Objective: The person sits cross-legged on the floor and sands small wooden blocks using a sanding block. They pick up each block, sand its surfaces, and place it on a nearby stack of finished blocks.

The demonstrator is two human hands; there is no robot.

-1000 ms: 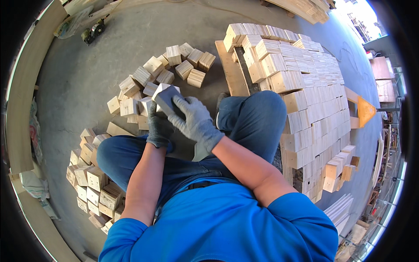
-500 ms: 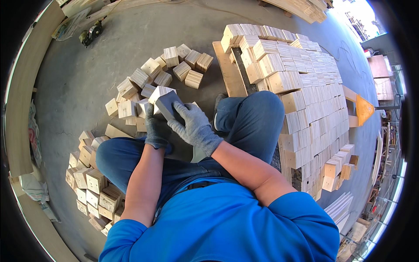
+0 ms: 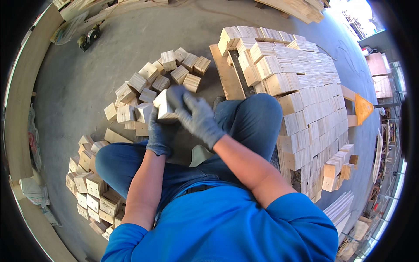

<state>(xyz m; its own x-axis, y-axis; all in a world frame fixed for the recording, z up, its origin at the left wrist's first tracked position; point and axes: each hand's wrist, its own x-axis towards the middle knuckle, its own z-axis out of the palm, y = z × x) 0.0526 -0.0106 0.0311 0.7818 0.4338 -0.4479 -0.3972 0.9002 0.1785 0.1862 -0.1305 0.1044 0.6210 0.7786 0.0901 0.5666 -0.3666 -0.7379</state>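
Observation:
My left hand [image 3: 158, 133], in a grey glove, is closed on a pale wooden block [image 3: 163, 106] held up in front of my knees. In my gloved right hand [image 3: 199, 118] is a dark grey sanding block [image 3: 176, 96], somewhat blurred, lying against the wooden block's upper right side. My left fingers are partly hidden behind the wood. Just beyond my hands lies a loose heap of similar wooden blocks [image 3: 139, 82] on the floor.
A second heap of blocks [image 3: 94, 185] lies beside my left knee. To the right, rows of blocks [image 3: 312, 102] are stacked on a pallet [image 3: 228, 76], with an orange pallet jack part [image 3: 363, 109] behind. A power tool [image 3: 89, 38] sits on the floor at far left.
The sanding block has shifted up and right across the wooden block, my right hand moving with it. The wooden block has turned, showing more of its pale face.

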